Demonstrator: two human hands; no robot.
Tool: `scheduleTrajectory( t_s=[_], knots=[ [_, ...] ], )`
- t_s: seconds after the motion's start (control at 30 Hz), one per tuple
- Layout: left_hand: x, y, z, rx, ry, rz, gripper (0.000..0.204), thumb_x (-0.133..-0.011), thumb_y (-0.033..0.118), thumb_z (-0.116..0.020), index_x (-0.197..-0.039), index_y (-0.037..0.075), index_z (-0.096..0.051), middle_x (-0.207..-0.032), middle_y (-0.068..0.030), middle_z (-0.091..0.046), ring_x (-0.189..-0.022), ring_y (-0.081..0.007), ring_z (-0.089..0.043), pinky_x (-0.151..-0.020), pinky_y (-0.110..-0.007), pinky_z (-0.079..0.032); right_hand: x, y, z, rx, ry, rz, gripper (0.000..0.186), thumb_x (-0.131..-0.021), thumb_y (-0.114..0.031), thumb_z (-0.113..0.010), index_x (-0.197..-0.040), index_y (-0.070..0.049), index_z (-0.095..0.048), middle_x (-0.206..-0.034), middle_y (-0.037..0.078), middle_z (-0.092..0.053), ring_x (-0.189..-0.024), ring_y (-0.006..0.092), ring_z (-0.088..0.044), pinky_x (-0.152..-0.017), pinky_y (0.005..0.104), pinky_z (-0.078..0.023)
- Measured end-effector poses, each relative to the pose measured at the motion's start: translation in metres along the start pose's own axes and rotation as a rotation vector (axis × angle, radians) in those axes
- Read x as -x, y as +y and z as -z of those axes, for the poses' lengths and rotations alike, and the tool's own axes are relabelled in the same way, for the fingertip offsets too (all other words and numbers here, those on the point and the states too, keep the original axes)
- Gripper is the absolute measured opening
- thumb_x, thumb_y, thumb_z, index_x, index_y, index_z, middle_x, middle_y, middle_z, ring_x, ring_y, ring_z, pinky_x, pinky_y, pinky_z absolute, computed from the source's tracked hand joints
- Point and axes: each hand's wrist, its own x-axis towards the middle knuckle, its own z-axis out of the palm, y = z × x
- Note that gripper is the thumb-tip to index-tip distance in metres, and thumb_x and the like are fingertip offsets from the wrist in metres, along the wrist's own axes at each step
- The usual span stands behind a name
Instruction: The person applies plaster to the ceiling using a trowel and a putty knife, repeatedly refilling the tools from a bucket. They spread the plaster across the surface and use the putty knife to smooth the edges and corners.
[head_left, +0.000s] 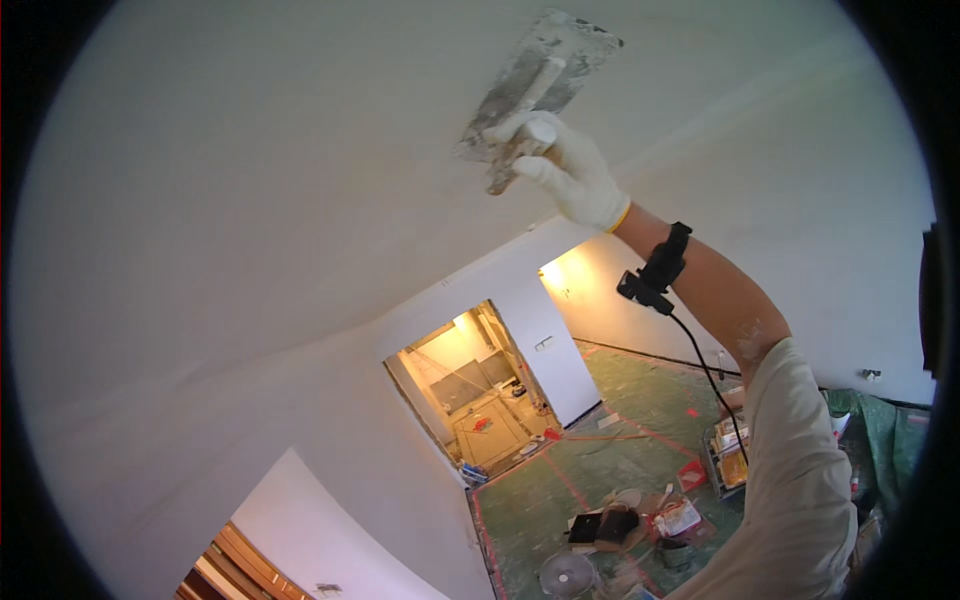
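High in the upper middle of the frame, the right hand (565, 165) in a white glove has its fingers wrapped round the handle of a plaster-caked trowel (540, 85), blade flat against the white ceiling (250, 180). Bare ceiling spreads wide to the left. The left hand is out of sight.

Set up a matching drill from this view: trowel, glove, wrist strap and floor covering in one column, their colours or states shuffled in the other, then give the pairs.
1. trowel
2. glove
3. wrist strap
4. floor covering

A. black, with a cable running from it
B. green, edged with red tape
C. white, gripping a handle
D. grey, smeared with plaster, pressed flat against the white surface

Pairs: 1-D, 2-C, 3-A, 4-B
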Motion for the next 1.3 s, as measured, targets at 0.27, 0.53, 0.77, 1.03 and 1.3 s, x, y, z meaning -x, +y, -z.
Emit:
scheduleTrajectory(
  t_s=[0.27,0.53,0.77,1.03,1.3],
  knots=[
    [-0.034,-0.012,-0.035,-0.103,0.070,0.020,0.036,-0.090,0.008,-0.060,-0.124,0.001,-0.049,-0.087,-0.0056,-0.059,-0.060,-0.0102,-0.053,-0.050,-0.021,-0.044,0.053,0.056,0.107,-0.044,-0.041,-0.094,0.028,-0.101,-0.017,-0.058,-0.123,0.001,-0.056,-0.102,0.008,-0.063,-0.095,0.0158,-0.064,-0.088,0.0336,-0.052],
    [-0.035,-0.014,-0.054,-0.064,0.068,0.066,0.033,-0.090,0.009,-0.060,-0.121,0.002,-0.052,-0.082,-0.0045,-0.058,-0.051,-0.0090,-0.046,-0.045,-0.022,-0.041,0.146,0.070,0.038,0.136,-0.154,-0.276,0.027,-0.100,-0.019,-0.059,-0.122,-0.005,-0.055,-0.101,0.007,-0.064,-0.096,0.0211,-0.063,-0.087,0.0345,-0.052],
    [-0.007,-0.050,-0.025,-0.257,0.341,0.109,0.031,-0.090,0.009,-0.063,-0.118,0.001,-0.053,-0.084,-0.0053,-0.059,-0.054,-0.0102,-0.049,-0.047,-0.023,-0.042,0.102,0.042,-0.158,0.280,-0.312,0.113,0.037,-0.092,-0.021,-0.068,-0.124,-0.009,-0.055,-0.099,0.012,-0.069,-0.097,0.0357,-0.068,-0.088,0.0440,-0.055],
    [0.072,0.008,-0.018,0.076,0.363,-0.112,0.023,-0.092,0.011,-0.065,-0.109,0.000,-0.055,-0.079,-0.0052,-0.059,-0.052,-0.0119,-0.051,-0.044,-0.024,-0.042,-0.020,-0.010,-0.443,0.111,-0.399,0.126,0.028,-0.096,-0.026,-0.061,-0.113,-0.005,-0.056,-0.106,0.015,-0.064,-0.101,0.0371,-0.063,-0.086,0.0457,-0.052],
    [0.120,-0.001,0.037,0.140,0.620,-0.226,0.032,-0.090,0.013,-0.063,-0.117,-0.003,-0.054,-0.088,-0.0091,-0.061,-0.063,-0.0153,-0.055,-0.056,-0.027,-0.048,-0.112,-0.040,-0.589,-0.031,-0.188,0.237,0.035,-0.098,-0.031,-0.056,-0.121,-0.004,-0.055,-0.102,0.021,-0.066,-0.089,0.0394,-0.064,-0.078,0.0456,-0.053]
  ],
)
